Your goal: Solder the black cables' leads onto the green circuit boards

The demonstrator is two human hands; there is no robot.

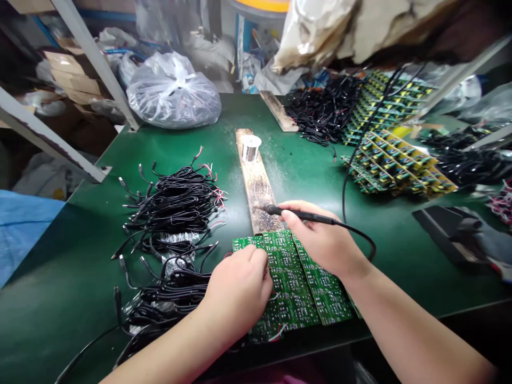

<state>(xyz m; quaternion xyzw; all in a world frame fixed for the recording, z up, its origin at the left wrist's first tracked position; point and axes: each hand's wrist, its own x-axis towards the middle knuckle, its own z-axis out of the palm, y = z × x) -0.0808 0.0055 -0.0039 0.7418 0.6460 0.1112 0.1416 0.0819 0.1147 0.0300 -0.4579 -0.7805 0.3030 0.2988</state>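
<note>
My right hand [320, 240] is closed around a black soldering iron [304, 214], whose front end points left over the scorched, solder-spattered part of a wooden plank [260, 184]. My left hand [242, 285] is a closed fist above the left side of the green circuit boards [292, 282]; its fingertips are turned away, so what they grip is hidden. The boards lie side by side at the table's front edge, and short pale wires stick out near my left hand. A white spool of solder wire [250, 149] stands on the plank's far end.
Bundled black cables [180, 197] with bared red and white ends lie on the left. Stacked component boards [396, 165] and a black cable heap [328, 104] stand at the back right. A filled plastic bag [174, 96] sits at the back left. The iron's cord [362, 237] loops rightward.
</note>
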